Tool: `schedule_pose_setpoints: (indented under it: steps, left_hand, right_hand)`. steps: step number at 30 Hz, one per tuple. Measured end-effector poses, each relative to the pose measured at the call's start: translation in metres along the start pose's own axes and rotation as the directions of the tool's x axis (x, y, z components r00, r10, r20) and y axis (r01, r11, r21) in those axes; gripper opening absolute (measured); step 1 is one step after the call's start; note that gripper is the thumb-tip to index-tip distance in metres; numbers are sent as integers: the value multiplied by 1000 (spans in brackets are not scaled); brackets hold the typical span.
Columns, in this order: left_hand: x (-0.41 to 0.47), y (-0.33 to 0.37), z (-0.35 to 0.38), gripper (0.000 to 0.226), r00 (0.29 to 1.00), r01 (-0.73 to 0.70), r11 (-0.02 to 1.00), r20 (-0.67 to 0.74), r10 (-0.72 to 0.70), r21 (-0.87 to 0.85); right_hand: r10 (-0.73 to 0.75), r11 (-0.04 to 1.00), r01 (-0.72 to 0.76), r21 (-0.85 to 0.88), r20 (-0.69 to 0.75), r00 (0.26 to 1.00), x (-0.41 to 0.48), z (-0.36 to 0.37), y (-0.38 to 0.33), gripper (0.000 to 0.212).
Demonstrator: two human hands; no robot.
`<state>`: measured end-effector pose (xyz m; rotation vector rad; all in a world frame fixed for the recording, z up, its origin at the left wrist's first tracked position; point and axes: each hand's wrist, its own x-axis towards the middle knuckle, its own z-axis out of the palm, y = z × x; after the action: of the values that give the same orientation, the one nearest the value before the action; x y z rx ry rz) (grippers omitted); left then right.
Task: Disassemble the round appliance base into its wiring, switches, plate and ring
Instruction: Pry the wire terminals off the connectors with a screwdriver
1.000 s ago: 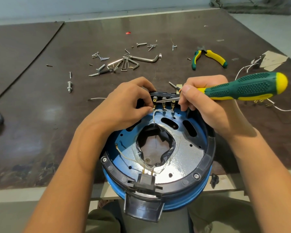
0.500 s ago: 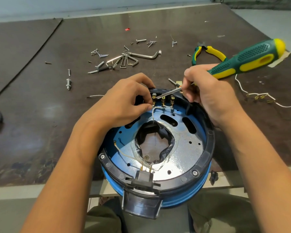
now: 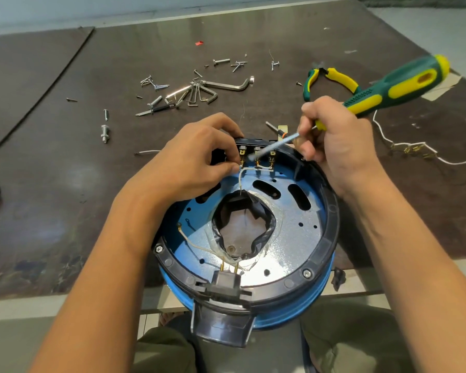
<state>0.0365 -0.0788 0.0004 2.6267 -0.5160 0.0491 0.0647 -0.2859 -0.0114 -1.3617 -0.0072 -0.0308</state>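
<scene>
The round appliance base sits on the near edge of the counter, overhanging the person's lap, its black ring framing the metal plate. At the far rim, the left grip pinches a white wire by the switch block. The right grip is closed round a green-and-yellow screwdriver, its tip at the terminals. Beyond lie hex keys, scattered screws, pliers and loose wiring.

Single head-worn wide-angle view, facing forward and steeply down, close above the round appliance base, at the near edge of the table
</scene>
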Motion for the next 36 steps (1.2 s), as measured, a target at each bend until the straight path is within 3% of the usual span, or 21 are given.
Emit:
schedule_pose_setpoints:
  steps: [5,9,27,31,36]
  left_hand:
    - [0,0,0,7,1000,5,1000,-10,-5,-17]
    - [0,-2,0,7,1000,13,999,-18,-14,-39]
    - [0,0,0,10,999,43,997,3,-43,-68]
    - [0,0,0,9,999,38,996,7,-37,-86]
    - [-1,0,0,8,999,31,997,14,-30,-68]
  right_hand:
    - [-210,976,217,-37,135,968,-7,-9,5,38]
    - [-335,907,393,-150,306,891,-11,-20,9,37]
    - [-372,711,601,-366,529,763,-16,-26,3,38]
    - [-369,708,575,-409,479,796,-15,-17,1,40]
    - [-302,872,380,-308,271,914,-11,0,-5,36]
